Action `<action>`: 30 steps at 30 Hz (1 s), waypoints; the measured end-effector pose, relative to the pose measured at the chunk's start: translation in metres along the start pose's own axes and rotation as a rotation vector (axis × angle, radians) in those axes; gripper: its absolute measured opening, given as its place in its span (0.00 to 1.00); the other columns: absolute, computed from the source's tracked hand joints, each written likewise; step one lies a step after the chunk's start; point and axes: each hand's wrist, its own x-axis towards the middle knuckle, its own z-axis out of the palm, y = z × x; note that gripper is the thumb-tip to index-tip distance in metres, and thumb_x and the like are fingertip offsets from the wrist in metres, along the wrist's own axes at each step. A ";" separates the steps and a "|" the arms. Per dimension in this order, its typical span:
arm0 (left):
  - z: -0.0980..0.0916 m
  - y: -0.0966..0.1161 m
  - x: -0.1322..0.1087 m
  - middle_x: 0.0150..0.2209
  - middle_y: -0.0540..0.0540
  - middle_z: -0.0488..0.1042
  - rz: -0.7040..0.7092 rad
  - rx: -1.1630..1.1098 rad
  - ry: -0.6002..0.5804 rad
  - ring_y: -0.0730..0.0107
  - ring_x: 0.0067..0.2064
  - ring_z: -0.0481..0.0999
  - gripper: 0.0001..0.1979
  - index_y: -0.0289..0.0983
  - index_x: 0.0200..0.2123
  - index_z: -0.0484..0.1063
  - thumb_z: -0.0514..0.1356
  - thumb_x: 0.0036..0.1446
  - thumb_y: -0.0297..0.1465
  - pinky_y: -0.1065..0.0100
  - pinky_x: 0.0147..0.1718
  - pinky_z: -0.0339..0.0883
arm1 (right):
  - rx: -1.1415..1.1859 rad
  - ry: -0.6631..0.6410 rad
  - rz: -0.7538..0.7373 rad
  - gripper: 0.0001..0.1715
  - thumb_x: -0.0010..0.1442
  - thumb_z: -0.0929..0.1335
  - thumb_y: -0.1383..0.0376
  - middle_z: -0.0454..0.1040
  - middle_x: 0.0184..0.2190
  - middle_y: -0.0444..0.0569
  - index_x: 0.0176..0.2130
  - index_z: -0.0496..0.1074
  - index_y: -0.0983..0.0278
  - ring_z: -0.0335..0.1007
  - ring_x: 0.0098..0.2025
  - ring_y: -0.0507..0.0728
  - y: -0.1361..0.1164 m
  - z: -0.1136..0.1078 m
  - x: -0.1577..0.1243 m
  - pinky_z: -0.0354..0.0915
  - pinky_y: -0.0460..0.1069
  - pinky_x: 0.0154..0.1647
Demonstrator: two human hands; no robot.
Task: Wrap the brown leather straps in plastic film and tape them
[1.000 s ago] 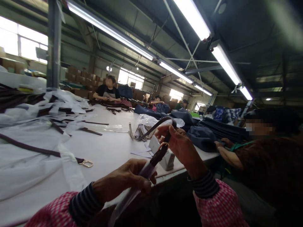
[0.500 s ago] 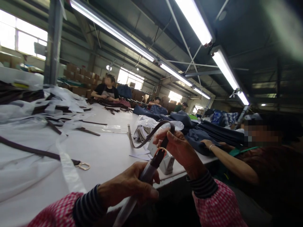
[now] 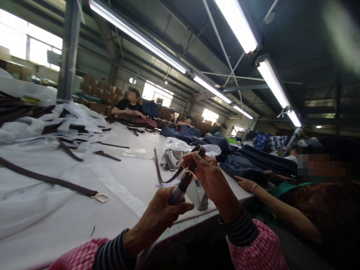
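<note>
Holding a dark brown leather belt (image 3: pixel 184 183) up over the near edge of the white bench (image 3: pixel 132 176), the left hand (image 3: pixel 165 212) has its grip clenched around the belt's lower end, which sits in a clear plastic sleeve (image 3: pixel 176 195). The right hand (image 3: pixel 209 176) pinches the strap just above its gold ring buckle (image 3: pixel 188 174). From the right hand's grip the strap arches up and falls in a loop to the bench. Right behind the hands, partly hidden by them, stands a small white box (image 3: pixel 201 197). Beyond the loop lies a crumpled clear plastic bag (image 3: pixel 174 148) with more straps in it. To the left a second brown belt (image 3: pixel 70 185) with a gold buckle lies flat, with a clear plastic strip (image 3: pixel 118 189) beside it, and farther left is a heap of belts in white wrapping (image 3: pixel 42 123). On the right a pile of dark blue garments (image 3: pixel 242 165) covers the bench, and a co-worker's bare forearm (image 3: pixel 275 204) reaches onto its edge, near the right hand but apart from it. Another person in black (image 3: pixel 129 108) sits at the far end.
</note>
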 end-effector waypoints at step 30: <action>0.000 0.029 0.011 0.13 0.54 0.63 0.002 -0.012 -0.176 0.79 0.15 0.59 0.20 0.36 0.20 0.67 0.67 0.57 0.39 0.75 0.15 0.51 | -0.226 -0.161 -0.038 0.19 0.70 0.67 0.56 0.80 0.37 0.50 0.36 0.84 0.62 0.73 0.43 0.58 0.000 0.009 -0.019 0.65 0.51 0.47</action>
